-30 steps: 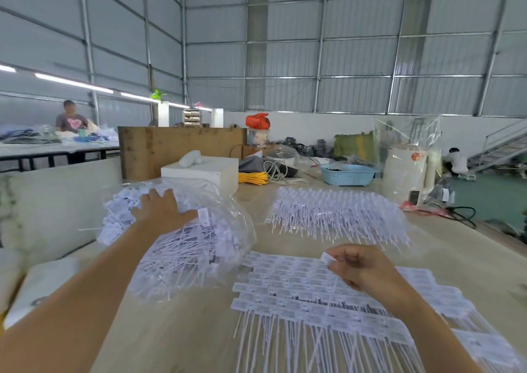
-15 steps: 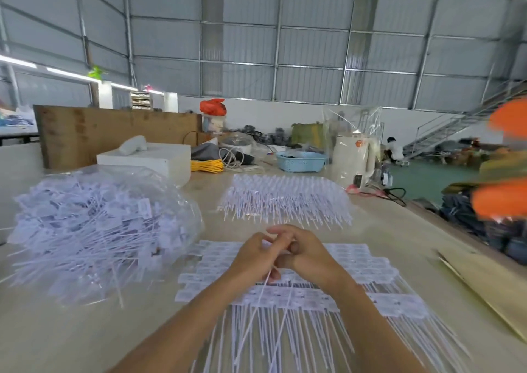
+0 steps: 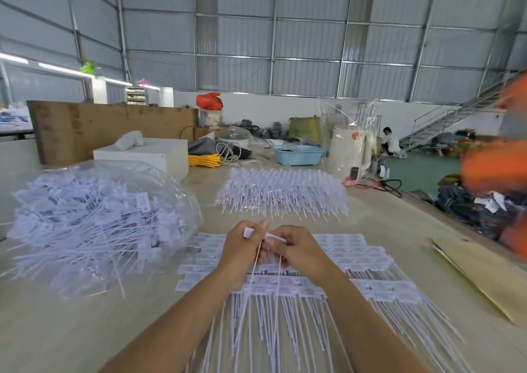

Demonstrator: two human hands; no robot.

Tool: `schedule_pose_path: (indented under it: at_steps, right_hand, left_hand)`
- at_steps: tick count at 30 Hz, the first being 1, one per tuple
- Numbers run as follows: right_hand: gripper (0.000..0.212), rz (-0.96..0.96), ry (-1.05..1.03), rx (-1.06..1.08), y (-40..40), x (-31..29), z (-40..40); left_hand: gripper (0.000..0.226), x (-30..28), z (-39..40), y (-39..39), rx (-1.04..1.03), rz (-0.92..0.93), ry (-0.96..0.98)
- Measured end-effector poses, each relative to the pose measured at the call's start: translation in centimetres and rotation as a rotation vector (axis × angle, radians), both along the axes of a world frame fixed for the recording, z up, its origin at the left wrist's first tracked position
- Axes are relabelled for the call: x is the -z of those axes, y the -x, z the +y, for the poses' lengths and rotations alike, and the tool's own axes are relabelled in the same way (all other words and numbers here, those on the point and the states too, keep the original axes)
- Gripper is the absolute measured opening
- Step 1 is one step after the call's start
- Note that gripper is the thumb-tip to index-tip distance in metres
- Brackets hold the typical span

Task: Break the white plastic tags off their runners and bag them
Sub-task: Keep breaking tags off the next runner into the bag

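Rows of white plastic tags on their runners [image 3: 370,261] lie spread on the table in front of me, tails pointing toward me. My left hand [image 3: 242,250] and my right hand [image 3: 296,250] meet above this spread and each pinches the head of a white tag [image 3: 251,232], whose thin tails hang down between my wrists. A clear plastic bag [image 3: 94,224] full of loose tags sits on the table at my left, apart from both hands. A second batch of tags on runners [image 3: 282,190] lies farther back.
A white box [image 3: 142,153] stands behind the bag, with a blue basket [image 3: 298,155], yellow cord [image 3: 204,160] and a wrapped white appliance [image 3: 350,150] at the table's far end. Brown paper [image 3: 484,275] lies at right. Clothes are piled beyond the right edge.
My left hand left the bag and came to the middle to join my right hand on the tags. The camera swung right, so the bag now sits farther left.
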State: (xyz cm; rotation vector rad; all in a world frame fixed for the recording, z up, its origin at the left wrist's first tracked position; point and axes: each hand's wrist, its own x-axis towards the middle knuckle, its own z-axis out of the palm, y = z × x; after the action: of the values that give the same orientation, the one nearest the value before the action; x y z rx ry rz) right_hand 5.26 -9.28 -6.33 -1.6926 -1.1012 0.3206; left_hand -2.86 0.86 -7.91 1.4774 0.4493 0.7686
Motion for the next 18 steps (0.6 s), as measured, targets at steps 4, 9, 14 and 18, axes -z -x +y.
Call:
schedule_pose_path:
  at_steps: [4, 9, 14, 18]
  right_hand:
    - [0.014, -0.021, -0.040, 0.063, 0.2, 0.0, 0.2]
    - [0.019, 0.006, 0.022, -0.034, 0.3, -0.8, -0.2]
    - [0.025, 0.421, -0.308, 0.225, -2.9, -2.6, -3.3]
    - [0.023, 0.731, -0.499, 0.063, -2.7, -3.3, -2.6]
  left_hand:
    - [0.040, -0.6, -0.2, 0.0, 0.008, 0.054, 0.098]
    - [0.033, -2.0, 0.6, 0.6, 0.136, 0.200, 0.085]
    - [0.023, -3.1, 4.2, 2.8, 0.206, 0.146, 0.354]
    - [0.033, -2.2, 3.8, 2.2, 0.167, -0.002, 0.480]
